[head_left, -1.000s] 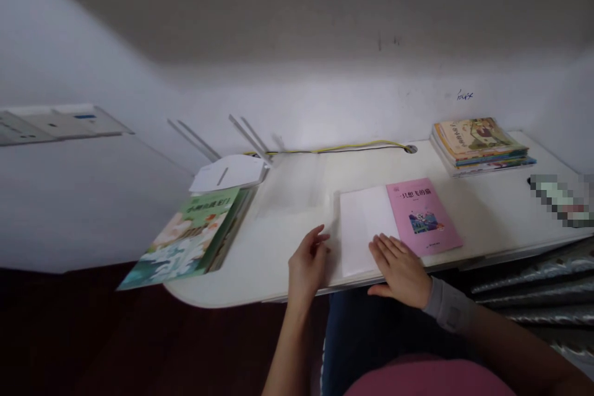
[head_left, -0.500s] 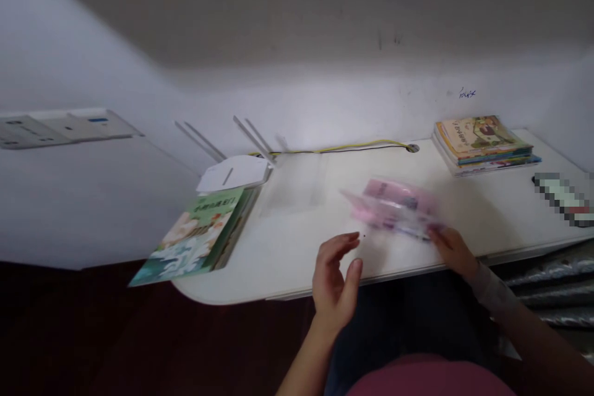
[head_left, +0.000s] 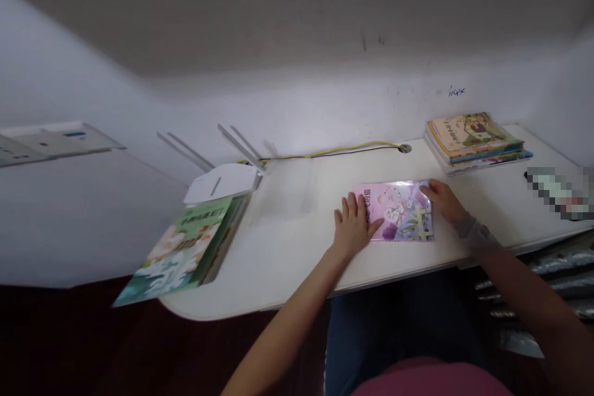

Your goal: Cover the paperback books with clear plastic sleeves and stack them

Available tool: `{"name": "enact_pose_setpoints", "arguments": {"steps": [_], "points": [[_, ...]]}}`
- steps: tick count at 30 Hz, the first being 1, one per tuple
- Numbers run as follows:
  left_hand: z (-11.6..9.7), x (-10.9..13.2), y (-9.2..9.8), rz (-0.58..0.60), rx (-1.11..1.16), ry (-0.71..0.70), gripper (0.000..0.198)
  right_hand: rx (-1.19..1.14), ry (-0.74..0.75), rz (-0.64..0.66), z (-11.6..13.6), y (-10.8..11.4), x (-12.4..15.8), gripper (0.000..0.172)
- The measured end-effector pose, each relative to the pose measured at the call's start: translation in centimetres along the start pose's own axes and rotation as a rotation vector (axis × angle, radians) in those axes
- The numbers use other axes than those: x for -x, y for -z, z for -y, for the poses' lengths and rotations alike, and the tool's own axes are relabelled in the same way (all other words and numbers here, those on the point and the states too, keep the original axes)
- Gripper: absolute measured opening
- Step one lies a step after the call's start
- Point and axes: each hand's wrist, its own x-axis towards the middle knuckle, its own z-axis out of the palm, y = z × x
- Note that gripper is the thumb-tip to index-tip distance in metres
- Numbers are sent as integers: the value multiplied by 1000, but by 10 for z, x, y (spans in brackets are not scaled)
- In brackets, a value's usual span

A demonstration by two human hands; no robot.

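A thin pink book (head_left: 403,211) with a drawn cover lies flat on the white desk (head_left: 288,253), inside a clear plastic sleeve. My left hand (head_left: 352,226) rests flat on the book's left edge, fingers stretched out. My right hand (head_left: 444,200) touches the book's upper right corner, with its fingers curled at the edge.
A stack of picture books (head_left: 474,142) sits at the desk's back right. A green book (head_left: 183,249) on a stack overhangs the desk's left edge. A white router (head_left: 224,179) with antennas and a yellow cable (head_left: 338,150) lie by the wall.
The pink book lay open under my hands, then was lifted and swung over by my right hand. Now it lies shut, other cover up, with both hands on it.
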Motion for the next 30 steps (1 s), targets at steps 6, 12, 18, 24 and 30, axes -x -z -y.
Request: {"name": "enact_pose_setpoints", "arguments": {"steps": [6,12,18,24,30], "points": [[7,-4,5,68,1,2,82,271,0,-23,-7,-1,-34,24],[24,-59,31,-22,166,224,44,681,37,-49,-1,-11,-22,16],[20,-86,29,-32,185,299,30,947,86,4,-2,-23,-24,24],[4,-65,28,-201,79,237,47,1003,247,96,-4,-31,-46,26],[-39,-40,5,-130,-33,-19,64,968,308,77,-12,-34,-53,28]]}}
